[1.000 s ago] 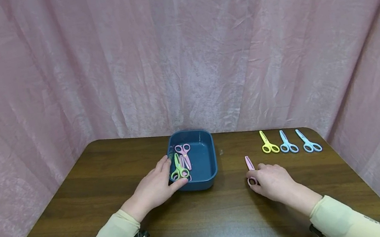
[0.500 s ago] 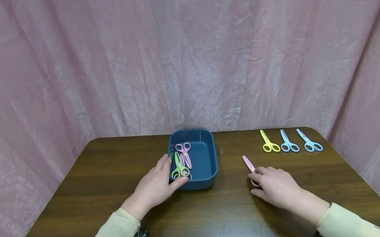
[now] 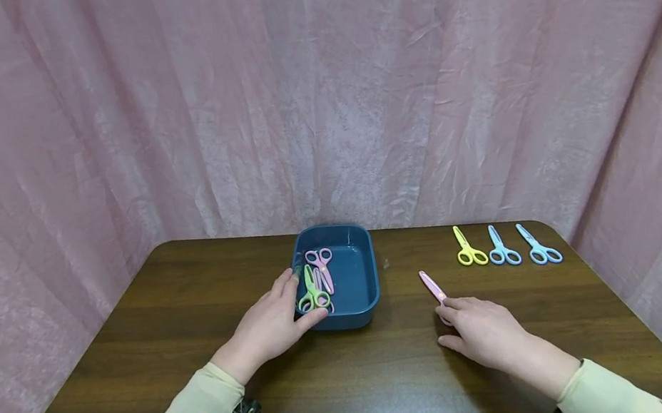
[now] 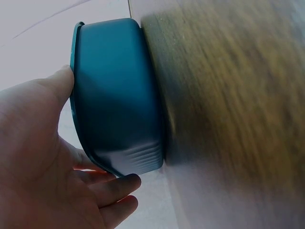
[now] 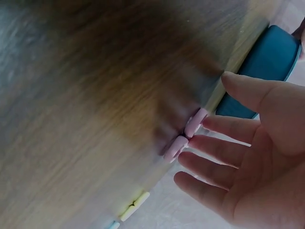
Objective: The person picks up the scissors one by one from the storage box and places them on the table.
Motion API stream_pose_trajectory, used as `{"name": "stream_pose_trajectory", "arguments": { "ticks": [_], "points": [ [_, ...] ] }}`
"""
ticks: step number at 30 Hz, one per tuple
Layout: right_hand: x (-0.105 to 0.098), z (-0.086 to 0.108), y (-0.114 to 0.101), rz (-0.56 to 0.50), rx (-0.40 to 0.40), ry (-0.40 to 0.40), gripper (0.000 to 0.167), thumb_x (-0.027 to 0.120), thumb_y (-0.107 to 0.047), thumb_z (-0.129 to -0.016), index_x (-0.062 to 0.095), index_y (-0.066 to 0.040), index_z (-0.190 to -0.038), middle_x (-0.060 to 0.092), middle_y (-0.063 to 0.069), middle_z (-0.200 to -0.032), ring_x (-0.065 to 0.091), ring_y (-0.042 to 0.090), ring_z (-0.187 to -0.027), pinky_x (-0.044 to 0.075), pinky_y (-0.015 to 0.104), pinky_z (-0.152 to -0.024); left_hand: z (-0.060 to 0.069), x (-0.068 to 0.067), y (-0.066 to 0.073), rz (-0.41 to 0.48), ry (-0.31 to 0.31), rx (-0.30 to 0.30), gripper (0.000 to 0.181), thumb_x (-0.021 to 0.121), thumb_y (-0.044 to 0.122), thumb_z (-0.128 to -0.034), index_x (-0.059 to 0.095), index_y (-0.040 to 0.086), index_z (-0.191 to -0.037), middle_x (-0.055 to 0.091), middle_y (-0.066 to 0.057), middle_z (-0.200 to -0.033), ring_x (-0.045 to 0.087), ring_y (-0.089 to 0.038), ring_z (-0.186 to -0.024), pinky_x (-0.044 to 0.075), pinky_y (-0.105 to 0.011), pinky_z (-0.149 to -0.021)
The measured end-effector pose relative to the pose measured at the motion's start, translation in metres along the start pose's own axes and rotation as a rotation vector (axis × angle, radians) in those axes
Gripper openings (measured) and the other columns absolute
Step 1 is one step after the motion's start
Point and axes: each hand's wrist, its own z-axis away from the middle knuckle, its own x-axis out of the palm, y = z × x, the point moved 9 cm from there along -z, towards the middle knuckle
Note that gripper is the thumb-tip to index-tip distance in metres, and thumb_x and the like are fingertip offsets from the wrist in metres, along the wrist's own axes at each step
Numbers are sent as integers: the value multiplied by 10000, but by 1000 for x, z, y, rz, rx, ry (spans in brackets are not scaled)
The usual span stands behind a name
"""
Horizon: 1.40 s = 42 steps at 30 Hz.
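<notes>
My left hand (image 3: pixel 265 325) holds the near-left corner of a dark blue box (image 3: pixel 373 301). Its thumb is at the rim and its fingers lie along the outer side, as the left wrist view shows on the box wall (image 4: pixel 116 90). My right hand (image 3: pixel 486 333) rests its fingertips on the handles of pink scissors (image 3: pixel 431 284) lying on the table, thumb apart. In the right wrist view the fingers are nearly straight at the pink handle loops (image 5: pixel 194 125). Inside the box, green scissors (image 3: pixel 310 289) lie partly over pink ones, with another pink pair (image 3: pixel 323 272) behind.
Yellow scissors (image 3: pixel 471 255) and two light blue pairs, one in the middle (image 3: pixel 503 253) and one at the right (image 3: pixel 540 253), lie in a row at the back right of the brown wooden table (image 3: pixel 335 393). A pink curtain (image 3: pixel 313 94) hangs right behind the table.
Under my right hand the pink scissors have turned, their tip swinging left. The right thumb has come away from the handles and the hand has shifted slightly nearer. My left hand stays on the box.
</notes>
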Motion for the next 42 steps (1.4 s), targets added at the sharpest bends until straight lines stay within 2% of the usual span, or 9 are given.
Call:
{"name": "stream_pose_trajectory", "arguments": {
  "ticks": [7,15,27,34,42],
  "points": [
    [3,1,2,-47,-4,-21,467,881,-304,-955,771,-34,-1319,732,183,-1393,694,388,-1302,574,569,-1043,0,0,-1,-7,-4,1,1053,609,735,-1034,355,-50,-1689,293,-249,-1773,437,-455,-1558,423,-606,-1221],
    [6,-1,4,-82,-15,-58,515,855,-322,-988,743,-24,-1393,700,197,-1446,665,406,-1343,544,562,-1097,0,1,-1,-3,-8,-2,1078,586,766,-1028,348,-47,-1694,284,-244,-1778,430,-454,-1562,418,-608,-1226],
    [6,-11,9,-116,-65,-47,506,824,-351,-1013,740,-45,-1407,691,187,-1431,662,420,-1325,544,605,-1070,0,1,-1,-2,-10,0,1067,603,747,-1031,349,-52,-1692,283,-250,-1777,421,-452,-1569,416,-600,-1228],
    [10,-19,11,-112,-40,-89,563,790,-395,-1033,706,-28,-1451,667,218,-1482,632,465,-1358,514,635,-1100,0,1,-1,2,-9,-5,1045,631,707,-1039,344,-57,-1692,284,-249,-1777,419,-453,-1570,414,-605,-1229],
    [14,-33,16,-109,-32,-102,574,776,-410,-1041,707,3,-1434,673,249,-1469,643,485,-1333,526,620,-1085,-1,2,-2,6,-9,-9,1043,637,699,-1039,339,-55,-1694,278,-245,-1780,418,-451,-1571,411,-602,-1232]
  ]
}}
